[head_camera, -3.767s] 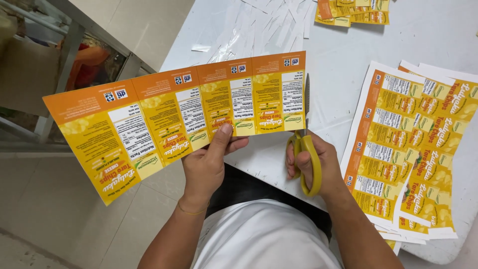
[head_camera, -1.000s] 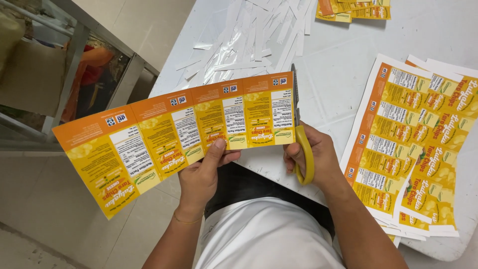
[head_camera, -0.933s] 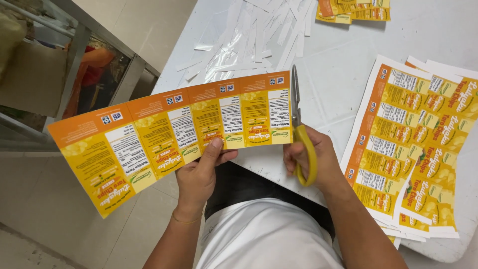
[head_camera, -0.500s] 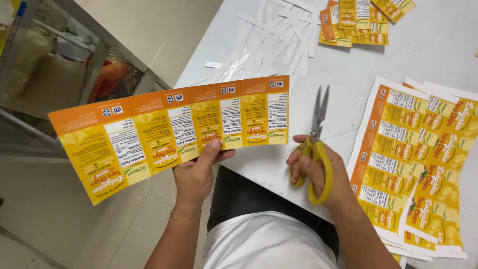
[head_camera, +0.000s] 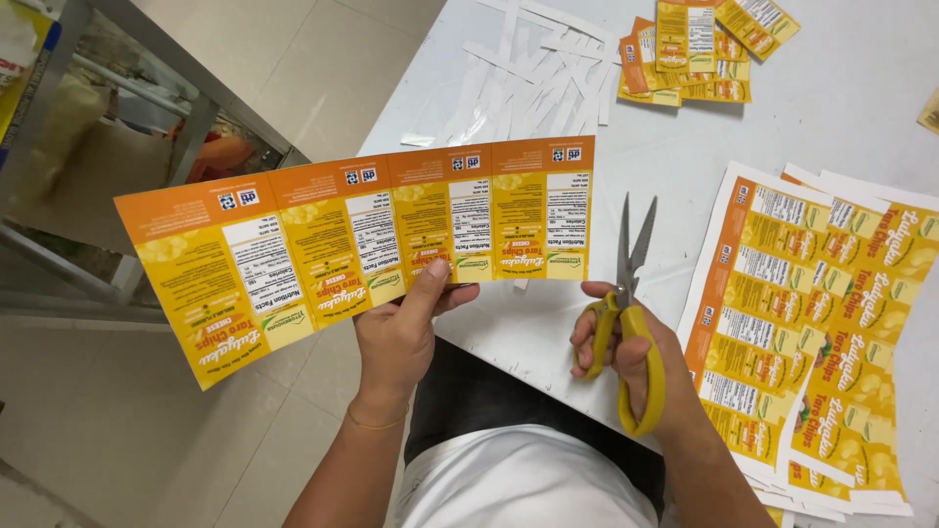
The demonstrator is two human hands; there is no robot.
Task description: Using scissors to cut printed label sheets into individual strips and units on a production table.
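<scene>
My left hand (head_camera: 399, 332) has the label strip (head_camera: 357, 235) pinched along its near edge, thumb on top pressing the printed face, the other fingers curled underneath. My right hand (head_camera: 626, 347) is wrapped through the yellow handles of the scissors (head_camera: 631, 293), fingers closed in the loops, and the blades are slightly parted, pointing away from me over the table. The scissors aren't touching the strip; there's a small gap between the blade tips and the strip's right end.

The strip is a long row of four orange and yellow printed labels joined side by side, held up in the air and sloping down to the left. Its right end hangs over the near left corner of the white table (head_camera: 675, 147) and its left end sticks out over the tiled floor (head_camera: 323, 59).

On the table to the right there's a stack of uncut label sheets (head_camera: 822, 323), lying near my right wrist. Far across the table sits a heap of white paper trimmings (head_camera: 528, 78), and just right of that a small pile of cut single labels (head_camera: 699, 49). The middle of the table between the scissors and those piles is bare. Off to the left past the floor is a metal rack (head_camera: 147, 88).
</scene>
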